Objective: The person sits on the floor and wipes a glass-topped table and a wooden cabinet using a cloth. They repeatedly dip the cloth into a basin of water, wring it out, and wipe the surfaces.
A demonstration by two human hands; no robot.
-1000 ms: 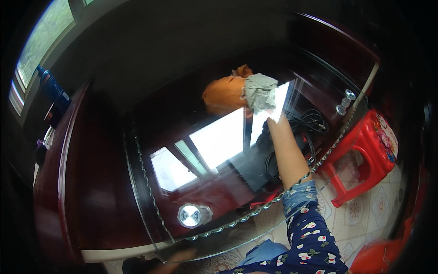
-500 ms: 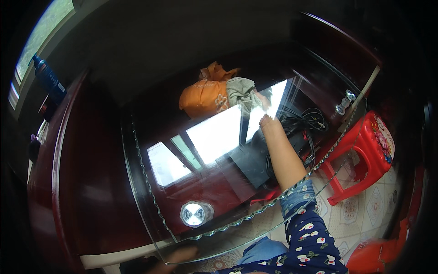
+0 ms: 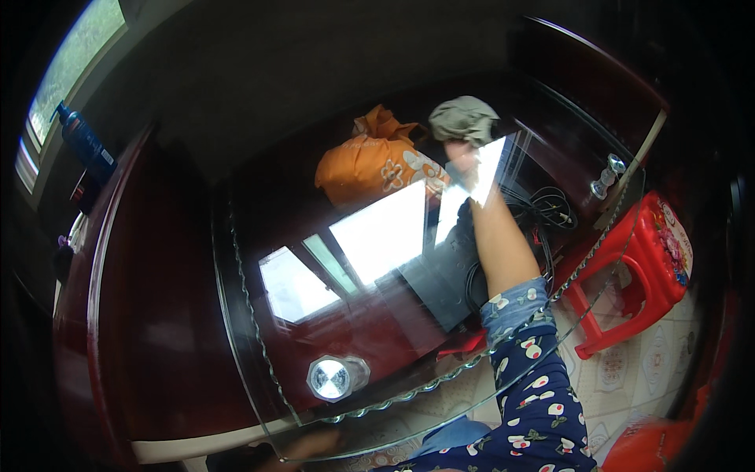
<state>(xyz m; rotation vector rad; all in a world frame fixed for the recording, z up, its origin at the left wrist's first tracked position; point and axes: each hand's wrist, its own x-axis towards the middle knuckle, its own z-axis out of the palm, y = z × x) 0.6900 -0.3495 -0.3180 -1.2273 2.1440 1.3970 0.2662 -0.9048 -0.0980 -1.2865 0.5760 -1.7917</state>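
Note:
My right arm reaches in beneath a glass tabletop (image 3: 370, 315), whose wavy edge crosses in front of the sleeve. Bunched under the fingers of my right hand (image 3: 465, 160) is a grey-green cloth (image 3: 464, 119), on the dark red wooden shelf (image 3: 283, 228) below the glass. Bright window reflections partly cover that hand. Just left of it sits a stuffed orange bag (image 3: 362, 171) with a pale flower print and gathered handles. Low in the picture, by the near edge of the glass, my left hand (image 3: 318, 442) is smeared and its fingers cannot be made out.
Near my forearm lie coiled black cables (image 3: 543, 208) and a flat dark box (image 3: 440, 287). Shiny faceted supports (image 3: 334, 377) hold the glass. A red plastic stool (image 3: 633, 267) stands right on the tiled floor. A blue pump bottle (image 3: 85, 141) stands at the far left.
My right hand has moved the cloth away from the orange bag, to the right and farther back. More of the bag's flower print shows. The view has shifted slightly.

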